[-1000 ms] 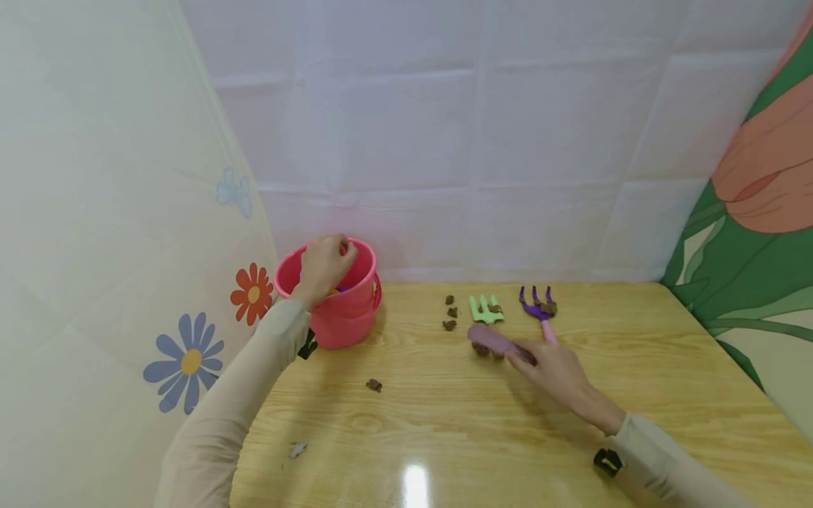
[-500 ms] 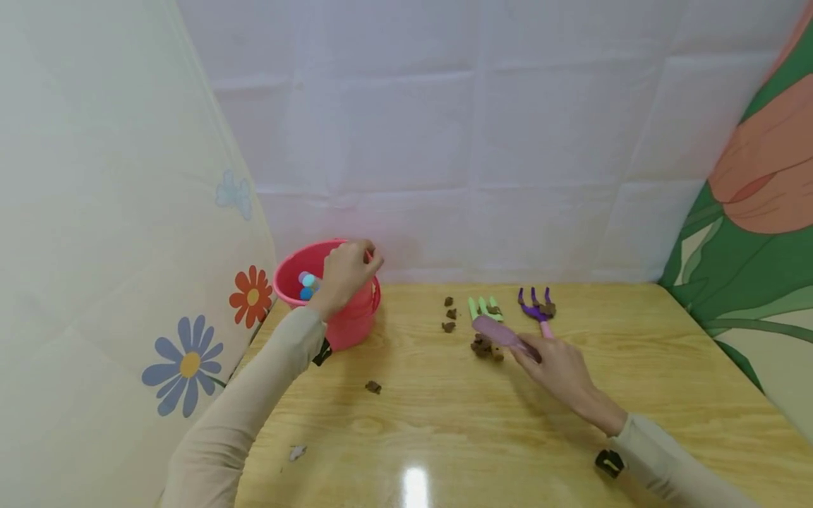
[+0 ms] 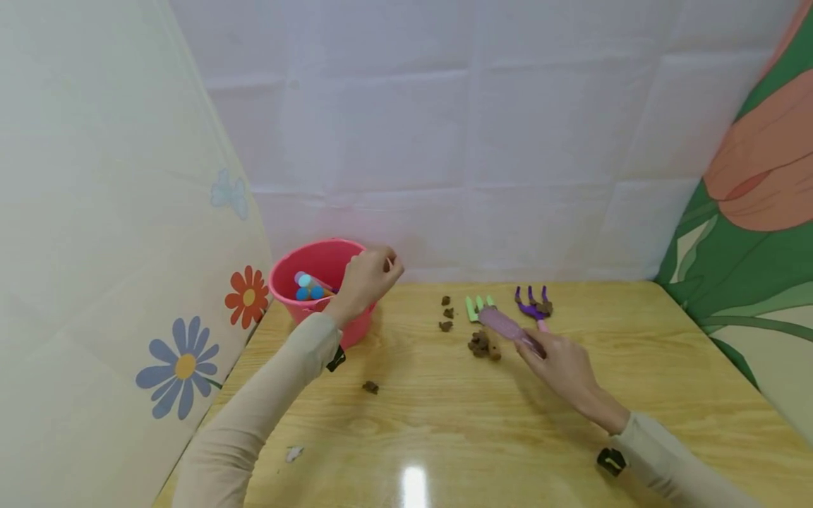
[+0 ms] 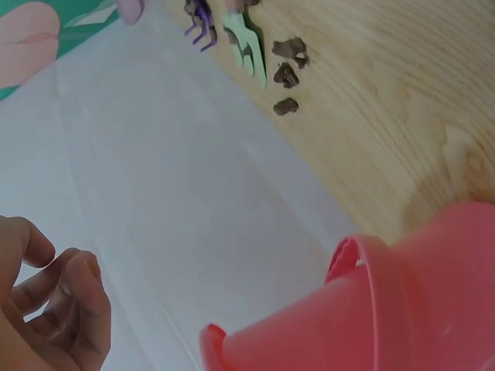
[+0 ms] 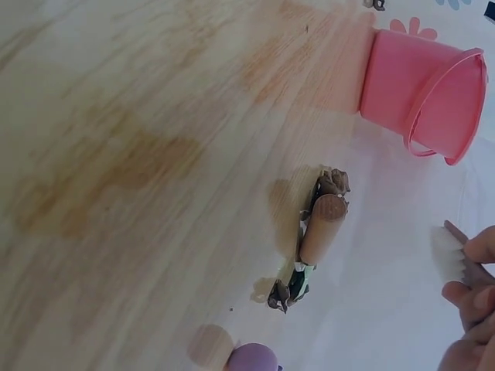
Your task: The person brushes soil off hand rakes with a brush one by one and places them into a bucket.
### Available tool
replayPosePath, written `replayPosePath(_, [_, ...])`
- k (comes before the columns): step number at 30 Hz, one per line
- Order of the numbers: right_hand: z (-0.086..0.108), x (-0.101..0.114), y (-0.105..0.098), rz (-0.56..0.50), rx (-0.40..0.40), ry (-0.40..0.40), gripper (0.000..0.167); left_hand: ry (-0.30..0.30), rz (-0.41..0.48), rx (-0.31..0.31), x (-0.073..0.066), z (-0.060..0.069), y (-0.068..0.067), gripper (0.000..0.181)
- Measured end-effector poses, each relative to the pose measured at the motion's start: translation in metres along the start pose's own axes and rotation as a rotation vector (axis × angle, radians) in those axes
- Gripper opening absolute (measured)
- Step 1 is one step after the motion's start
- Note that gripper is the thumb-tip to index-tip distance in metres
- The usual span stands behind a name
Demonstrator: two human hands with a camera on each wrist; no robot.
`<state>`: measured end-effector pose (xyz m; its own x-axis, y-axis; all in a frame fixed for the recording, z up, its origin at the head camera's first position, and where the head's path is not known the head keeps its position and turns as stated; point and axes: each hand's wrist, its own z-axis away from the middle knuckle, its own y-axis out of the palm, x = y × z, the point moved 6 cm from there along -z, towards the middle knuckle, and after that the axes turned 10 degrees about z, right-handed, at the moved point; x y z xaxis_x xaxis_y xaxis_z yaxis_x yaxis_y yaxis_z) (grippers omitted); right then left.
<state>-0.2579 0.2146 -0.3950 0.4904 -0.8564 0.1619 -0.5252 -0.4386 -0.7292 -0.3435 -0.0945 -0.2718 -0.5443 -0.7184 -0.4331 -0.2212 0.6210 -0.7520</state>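
Brush (image 3: 500,324) in the right hand (image 3: 564,367) — gripped by one end, seemingly so its bristles (image 5: 448,257) stay free. The left hand (image 3: 367,281), empty, loosely curled, hovers beside the pink bucket (image 3: 330,254). Brown clumps (image 3: 479,344) lie near the brush.

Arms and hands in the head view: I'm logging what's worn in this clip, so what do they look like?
The left sleeve and right sleeve are long, pale beige and creased, ending near the wrists. The left hand and right hand are ungloved. A left black device and right black device show by the cuffs; the right one bears a yellowish mark.
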Motion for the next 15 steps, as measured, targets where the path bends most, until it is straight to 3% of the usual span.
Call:
replayPosePath(11, [-0.001, -0.005, -0.008, 0.032, -0.083, 0.025, 0.028, 0.089, 0.008, 0.064, -0.018, 0.0, 0.042, 0.015])
replayPosePath(15, [0.0, -0.008, -0.009, 0.047, -0.09, 0.038, 0.03, 0.061, 0.014, 0.118, -0.023, 0.0, 0.058, 0.015])
